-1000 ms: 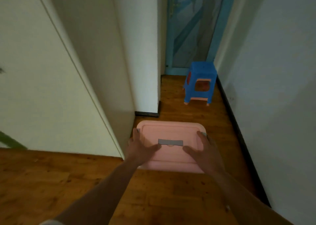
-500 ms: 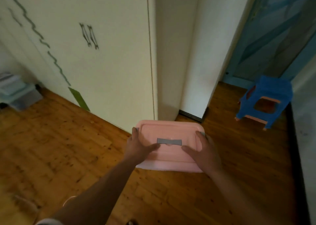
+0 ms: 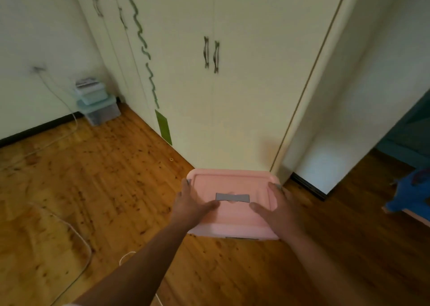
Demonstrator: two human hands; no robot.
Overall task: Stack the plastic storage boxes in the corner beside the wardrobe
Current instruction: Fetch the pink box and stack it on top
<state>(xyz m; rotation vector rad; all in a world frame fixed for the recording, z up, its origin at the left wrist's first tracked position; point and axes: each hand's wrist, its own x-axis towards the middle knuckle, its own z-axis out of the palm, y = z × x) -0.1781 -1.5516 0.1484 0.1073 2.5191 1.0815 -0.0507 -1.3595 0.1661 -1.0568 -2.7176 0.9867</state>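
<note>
While left hand point(image 3: 191, 209) and right hand point(image 3: 280, 211) clamp it, pink box point(image 3: 232, 181) is lidded; grey strip point(image 3: 232, 197) atop.

floor point(image 3: 104, 189): wood planks | wardrobe point(image 3: 244, 96): cream, green wavy trim | wall point(image 3: 35, 49): pale | stool point(image 3: 411, 201): blue, right edge

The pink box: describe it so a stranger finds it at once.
Find the cream wardrobe. Before its right end, left hand and right hand hold the pink box. The corner's stacked boxes are pale; this one bears a grey strip.
</note>
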